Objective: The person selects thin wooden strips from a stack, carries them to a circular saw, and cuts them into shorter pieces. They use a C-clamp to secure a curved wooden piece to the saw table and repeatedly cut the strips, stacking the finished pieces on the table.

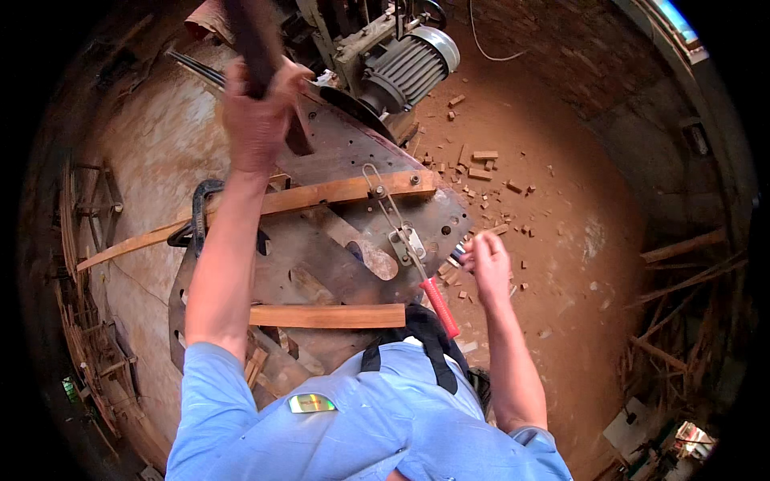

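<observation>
My left hand (261,112) is raised over the far side of a metal machine table, its fingers closed round a long dark brown bar (255,44). The bar is smeared by motion at its upper end. My right hand (488,264) hovers by the table's right edge with its fingers pinched; a small dark and white item shows beside the fingertips, too small to name. A curved wooden strip (321,192) crosses the table beneath a toggle clamp (407,240) with a red handle (439,309). Closer to my body lies a shorter wooden piece (329,316).
A grey electric motor (409,68) stands on the machine beyond the table. A black clamp (200,216) sits at the strip's left part. Several wood offcuts (481,164) litter the dusty floor at right. Timber is stacked along the left (84,321) and right sides.
</observation>
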Demonstrator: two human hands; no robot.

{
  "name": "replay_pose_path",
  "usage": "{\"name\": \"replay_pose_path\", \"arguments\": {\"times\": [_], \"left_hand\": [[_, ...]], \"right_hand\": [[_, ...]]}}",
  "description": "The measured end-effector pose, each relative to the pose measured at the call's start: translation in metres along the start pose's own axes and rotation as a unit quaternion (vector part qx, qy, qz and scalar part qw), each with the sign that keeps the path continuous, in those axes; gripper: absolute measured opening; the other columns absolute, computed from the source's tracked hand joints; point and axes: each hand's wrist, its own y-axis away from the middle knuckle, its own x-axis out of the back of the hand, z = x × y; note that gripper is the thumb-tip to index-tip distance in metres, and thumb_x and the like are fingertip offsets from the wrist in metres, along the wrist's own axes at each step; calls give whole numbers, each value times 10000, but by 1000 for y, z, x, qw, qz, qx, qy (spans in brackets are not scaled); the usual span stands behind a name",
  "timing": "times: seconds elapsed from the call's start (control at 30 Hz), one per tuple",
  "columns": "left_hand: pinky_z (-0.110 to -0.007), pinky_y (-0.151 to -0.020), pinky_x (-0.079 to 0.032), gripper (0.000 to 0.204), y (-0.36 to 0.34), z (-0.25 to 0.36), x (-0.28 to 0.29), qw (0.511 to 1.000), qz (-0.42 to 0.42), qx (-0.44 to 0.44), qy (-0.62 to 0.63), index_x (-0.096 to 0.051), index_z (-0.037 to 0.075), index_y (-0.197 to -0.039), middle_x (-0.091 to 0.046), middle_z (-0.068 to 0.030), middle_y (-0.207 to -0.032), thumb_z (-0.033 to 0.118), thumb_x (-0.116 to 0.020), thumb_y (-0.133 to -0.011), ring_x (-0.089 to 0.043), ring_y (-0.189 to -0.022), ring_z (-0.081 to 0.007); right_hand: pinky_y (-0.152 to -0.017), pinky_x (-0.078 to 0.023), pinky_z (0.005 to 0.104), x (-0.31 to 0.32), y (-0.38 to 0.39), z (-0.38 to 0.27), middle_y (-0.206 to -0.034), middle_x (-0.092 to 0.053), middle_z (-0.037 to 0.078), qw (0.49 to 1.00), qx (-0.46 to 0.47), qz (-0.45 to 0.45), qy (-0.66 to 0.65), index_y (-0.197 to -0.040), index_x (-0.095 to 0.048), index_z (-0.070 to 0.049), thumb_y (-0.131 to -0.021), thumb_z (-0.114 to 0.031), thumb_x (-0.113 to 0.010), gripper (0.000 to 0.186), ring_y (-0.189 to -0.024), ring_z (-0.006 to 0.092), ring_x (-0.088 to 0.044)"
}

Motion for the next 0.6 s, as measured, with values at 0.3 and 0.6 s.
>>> {"name": "replay_pose_path", "arguments": {"times": [0.3,0.6], "left_hand": [[-407,-932,-508,428,56,21,-27,849,45,354,389,-504,94,-1245,-592,-127,-1190,178,-641,-848,-578,-1092,-229],[-271,-617,-539,323,79,7,-9,849,-73,500,157,-601,-38,-1003,-662,-125,-891,274,-587,-920,-651,-755,-169]], "right_hand": [[-733,-569,347,-72,-28,-126,-1020,-602,188,927,13,-168,-334,-1198,-432,5,-971,-182,-502,303,-860,259,-649],[-676,-578,354,-61,-76,-95,-893,-615,105,949,84,-100,-287,-1016,-553,-5,-942,-141,-549,154,-744,200,-629]]}}
